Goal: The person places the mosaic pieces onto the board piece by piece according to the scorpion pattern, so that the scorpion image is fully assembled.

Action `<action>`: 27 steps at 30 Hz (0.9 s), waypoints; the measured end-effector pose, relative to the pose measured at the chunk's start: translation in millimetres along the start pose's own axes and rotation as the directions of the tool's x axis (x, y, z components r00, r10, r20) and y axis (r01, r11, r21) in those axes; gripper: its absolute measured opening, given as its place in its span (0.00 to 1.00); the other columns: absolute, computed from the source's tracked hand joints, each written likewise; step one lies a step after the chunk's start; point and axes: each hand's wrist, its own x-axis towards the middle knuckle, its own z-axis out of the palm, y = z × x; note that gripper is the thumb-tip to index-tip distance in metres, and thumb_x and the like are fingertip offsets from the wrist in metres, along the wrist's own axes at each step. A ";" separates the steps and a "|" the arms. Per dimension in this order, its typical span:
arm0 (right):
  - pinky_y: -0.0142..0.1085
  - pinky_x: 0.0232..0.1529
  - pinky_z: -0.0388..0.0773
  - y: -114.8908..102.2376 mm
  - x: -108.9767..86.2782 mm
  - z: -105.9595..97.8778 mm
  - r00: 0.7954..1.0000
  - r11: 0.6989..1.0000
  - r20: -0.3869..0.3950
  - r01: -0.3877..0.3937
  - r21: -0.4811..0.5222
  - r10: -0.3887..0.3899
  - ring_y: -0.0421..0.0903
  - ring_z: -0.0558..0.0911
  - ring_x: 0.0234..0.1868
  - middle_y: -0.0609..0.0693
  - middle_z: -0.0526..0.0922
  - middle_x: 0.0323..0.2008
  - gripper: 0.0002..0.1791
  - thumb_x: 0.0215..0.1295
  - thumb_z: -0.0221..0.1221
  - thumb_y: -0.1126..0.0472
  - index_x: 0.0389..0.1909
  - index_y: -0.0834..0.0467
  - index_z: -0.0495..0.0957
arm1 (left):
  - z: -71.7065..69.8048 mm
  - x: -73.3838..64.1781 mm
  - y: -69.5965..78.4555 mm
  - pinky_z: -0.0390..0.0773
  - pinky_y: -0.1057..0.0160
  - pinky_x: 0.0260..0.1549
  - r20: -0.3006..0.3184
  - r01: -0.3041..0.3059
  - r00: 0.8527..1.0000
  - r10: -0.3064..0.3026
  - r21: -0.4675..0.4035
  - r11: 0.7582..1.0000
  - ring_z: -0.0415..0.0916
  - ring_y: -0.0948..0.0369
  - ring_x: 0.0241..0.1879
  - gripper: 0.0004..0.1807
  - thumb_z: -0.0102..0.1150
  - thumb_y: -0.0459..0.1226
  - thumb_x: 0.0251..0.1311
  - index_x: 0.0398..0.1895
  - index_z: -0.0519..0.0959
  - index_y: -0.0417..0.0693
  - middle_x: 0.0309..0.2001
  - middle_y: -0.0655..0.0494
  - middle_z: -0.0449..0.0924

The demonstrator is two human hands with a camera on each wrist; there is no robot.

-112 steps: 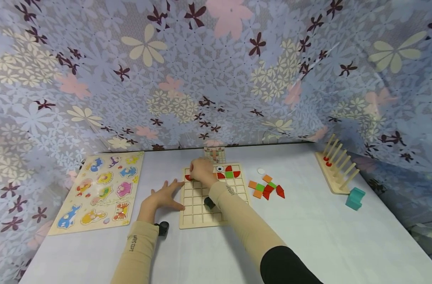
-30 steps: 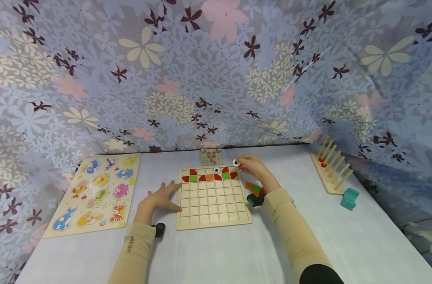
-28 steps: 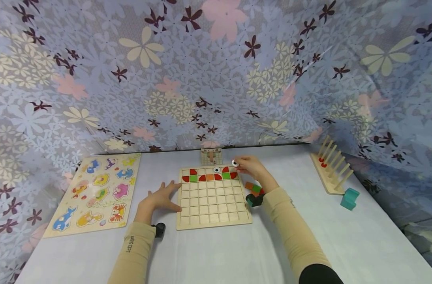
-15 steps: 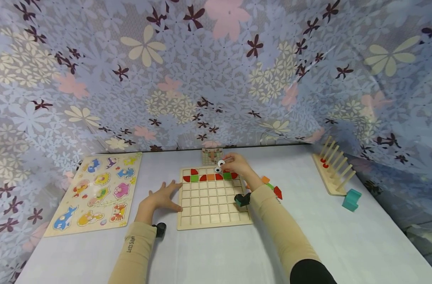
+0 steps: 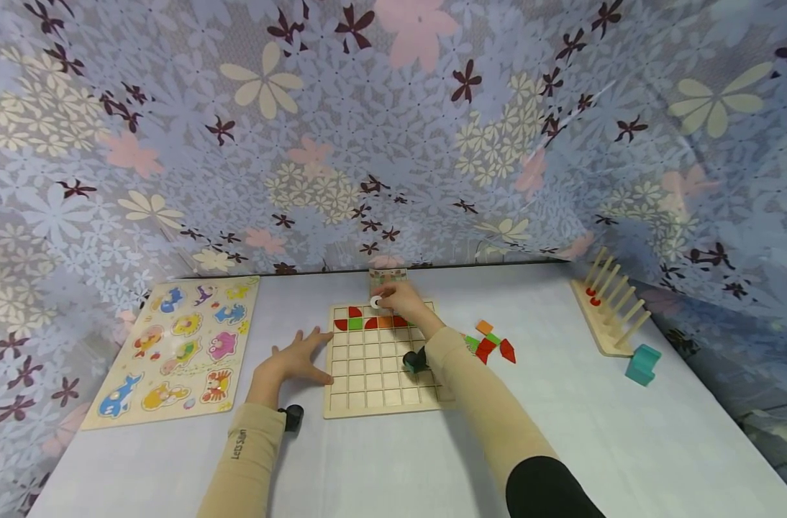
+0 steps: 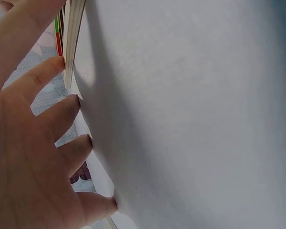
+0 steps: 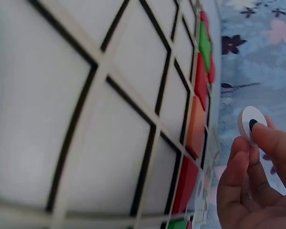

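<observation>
In the head view my right hand (image 5: 405, 303) pinches a white disc (image 5: 376, 302) with a black dot between thumb and fingers. The right wrist view shows this disc (image 7: 246, 128) held tilted, apart from the wooden grid board (image 5: 365, 380). Red quarter pieces (image 5: 355, 312), a green square (image 5: 355, 324) and an orange square (image 5: 385, 322) lie in the board's two far rows. My right hand hides part of those rows. With fingers spread, my left hand (image 5: 295, 360) touches the board's left edge at the thumb and index finger.
Right of the board lie loose orange, green and red pieces (image 5: 507, 350). A patterned card (image 5: 388, 275) stands behind it. An animal puzzle board (image 5: 134, 360) is at left; a peg stand (image 5: 599, 327) and teal block (image 5: 642, 365) are at right.
My right hand left the board's far left, took up the white disc at the right, and carried it leftward over the far rows. My left hand stayed at the board's edge.
</observation>
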 end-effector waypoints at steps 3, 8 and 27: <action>0.31 0.28 0.75 -3.4 2.6 7.5 0.999 0.994 -0.028 0.015 -0.111 -0.018 0.46 0.76 0.32 0.58 0.78 0.44 0.12 0.59 0.58 0.69 0.45 0.62 0.80 | -0.5 -0.6 0.5 0.29 0.25 0.55 0.001 0.002 1.000 -0.002 -0.002 1.000 0.32 0.39 0.70 0.51 0.73 0.45 0.40 0.70 0.57 0.51 0.72 0.42 0.43; 0.34 0.31 0.76 -6.5 4.1 16.3 0.998 0.938 -0.052 0.020 -0.345 -0.040 0.47 0.79 0.35 0.53 0.82 0.38 0.08 0.56 0.62 0.65 0.38 0.58 0.80 | -0.6 -1.0 1.0 0.30 0.26 0.56 0.001 0.001 1.000 -0.001 0.000 1.000 0.32 0.39 0.70 0.51 0.72 0.45 0.40 0.70 0.57 0.52 0.72 0.42 0.42; 0.43 0.48 0.76 -7.1 9.1 23.3 0.996 0.679 -0.026 0.038 -0.733 -0.085 0.53 0.78 0.47 0.50 0.78 0.55 0.10 0.62 0.57 0.59 0.41 0.48 0.84 | -1.4 -1.8 3.1 0.31 0.25 0.55 -0.002 -0.009 1.000 0.010 0.027 1.000 0.32 0.38 0.70 0.50 0.72 0.45 0.41 0.70 0.57 0.50 0.72 0.41 0.43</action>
